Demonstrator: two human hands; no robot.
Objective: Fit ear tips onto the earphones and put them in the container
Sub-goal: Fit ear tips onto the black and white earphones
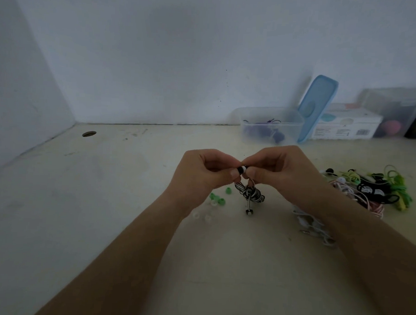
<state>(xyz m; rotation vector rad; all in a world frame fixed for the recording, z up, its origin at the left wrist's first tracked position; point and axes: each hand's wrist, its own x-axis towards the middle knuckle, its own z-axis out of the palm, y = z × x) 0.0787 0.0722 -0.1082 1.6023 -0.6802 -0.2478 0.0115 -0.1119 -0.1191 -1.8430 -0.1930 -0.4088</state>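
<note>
Earphones [242, 170] pinched between left hand [203, 172] and right hand [280, 170], cord bundle [249, 194] dangling above the counter [130, 201].

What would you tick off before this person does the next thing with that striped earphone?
1. Left hand and right hand both pinch the earbud: ok.
2. Fitting finished: cannot tell, fingers cover the earbud's end.
3. Striped cable wound in a bundle: ok.
4. Container open, blue lid propped beside it: ok.
5. Spare ear tips on the table near the left wrist: ok.
</note>
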